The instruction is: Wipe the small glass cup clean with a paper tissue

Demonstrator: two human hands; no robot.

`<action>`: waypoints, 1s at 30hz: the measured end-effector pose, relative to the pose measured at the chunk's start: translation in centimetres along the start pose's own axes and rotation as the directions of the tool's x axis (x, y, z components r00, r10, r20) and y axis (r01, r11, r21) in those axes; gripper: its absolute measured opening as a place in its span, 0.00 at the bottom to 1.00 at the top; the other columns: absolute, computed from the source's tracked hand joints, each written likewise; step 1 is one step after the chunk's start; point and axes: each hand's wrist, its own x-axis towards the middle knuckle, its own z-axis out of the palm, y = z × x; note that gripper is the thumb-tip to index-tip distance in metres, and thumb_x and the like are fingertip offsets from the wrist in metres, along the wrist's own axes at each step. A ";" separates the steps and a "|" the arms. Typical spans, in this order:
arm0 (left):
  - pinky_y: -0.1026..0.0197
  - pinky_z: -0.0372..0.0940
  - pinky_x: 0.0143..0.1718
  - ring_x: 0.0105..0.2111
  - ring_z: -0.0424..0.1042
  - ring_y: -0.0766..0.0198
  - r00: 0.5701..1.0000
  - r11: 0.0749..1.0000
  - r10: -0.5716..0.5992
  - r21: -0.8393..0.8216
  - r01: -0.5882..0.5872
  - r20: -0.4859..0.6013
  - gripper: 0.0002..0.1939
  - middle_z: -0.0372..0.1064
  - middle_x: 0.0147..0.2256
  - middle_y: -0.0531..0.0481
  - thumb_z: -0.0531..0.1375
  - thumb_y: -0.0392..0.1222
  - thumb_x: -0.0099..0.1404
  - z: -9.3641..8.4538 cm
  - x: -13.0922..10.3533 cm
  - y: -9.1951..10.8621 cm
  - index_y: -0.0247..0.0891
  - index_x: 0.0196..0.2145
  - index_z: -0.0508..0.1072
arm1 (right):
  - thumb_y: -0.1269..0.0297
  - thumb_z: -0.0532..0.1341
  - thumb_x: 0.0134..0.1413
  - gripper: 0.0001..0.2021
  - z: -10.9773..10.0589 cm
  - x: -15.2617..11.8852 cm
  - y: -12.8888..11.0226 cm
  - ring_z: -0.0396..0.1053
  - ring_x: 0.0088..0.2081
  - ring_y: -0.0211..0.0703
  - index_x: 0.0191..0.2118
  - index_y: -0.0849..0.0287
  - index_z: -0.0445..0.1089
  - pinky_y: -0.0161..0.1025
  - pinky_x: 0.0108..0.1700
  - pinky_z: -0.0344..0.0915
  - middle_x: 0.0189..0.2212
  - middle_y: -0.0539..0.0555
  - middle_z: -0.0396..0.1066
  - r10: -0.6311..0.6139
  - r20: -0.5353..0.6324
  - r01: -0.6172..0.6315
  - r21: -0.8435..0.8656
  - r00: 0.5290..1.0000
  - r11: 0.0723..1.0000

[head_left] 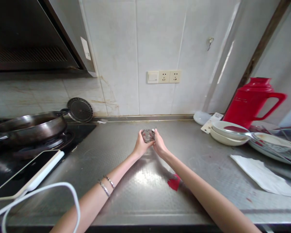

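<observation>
Over the middle of the steel counter (126,171), both my hands are around a small clear glass (148,136) with a faceted rim, its mouth towards me. My left hand (141,145) is closed about its left side, thumb near the rim. From the right, my right hand (159,142) is closed against the glass, with a small white bit showing by its fingertips that I cannot make out. The underside of the glass is hidden by the hands. Beside my right forearm lies a flat red scrap (174,182) on the counter.
Left are a steel pan (29,129) on the stove and a phone (26,174) with a white cable (65,184). At right stand a red thermos (251,103), stacked white bowls (229,137) with a spoon, more dishes, and a white paper napkin (263,174).
</observation>
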 end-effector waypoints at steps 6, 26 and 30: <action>0.46 0.56 0.59 0.55 0.65 0.51 0.951 0.985 0.071 -0.174 -0.018 0.301 0.35 0.64 0.55 0.38 0.65 0.46 0.55 0.1 0.0 0.2 0.37 0.58 0.58 | 0.46 0.53 0.55 0.21 -1.8 1.3 -2.3 0.75 0.34 0.46 0.30 0.58 0.72 0.38 0.37 0.69 0.24 0.51 0.77 0.058 -0.154 -0.054 0.026 0.986 0.998; 0.52 0.65 0.46 0.42 0.72 0.55 0.989 0.995 0.013 0.095 -0.027 0.149 0.36 0.70 0.43 0.42 0.72 0.46 0.44 -0.5 0.1 1.2 0.36 0.48 0.62 | 0.50 0.50 0.59 0.21 -0.5 0.5 -1.9 0.74 0.32 0.44 0.27 0.59 0.72 0.36 0.36 0.69 0.23 0.51 0.76 0.115 -0.098 -0.111 0.044 0.989 0.993; 0.48 0.60 0.52 0.49 0.68 0.52 0.999 0.995 0.026 0.099 -0.028 0.018 0.41 0.66 0.47 0.39 0.72 0.42 0.43 0.0 -0.2 0.9 0.36 0.51 0.57 | 0.49 0.54 0.55 0.17 0.0 0.1 -0.7 0.74 0.34 0.41 0.31 0.57 0.71 0.33 0.38 0.68 0.26 0.48 0.76 0.043 -0.088 -0.042 0.010 0.995 0.999</action>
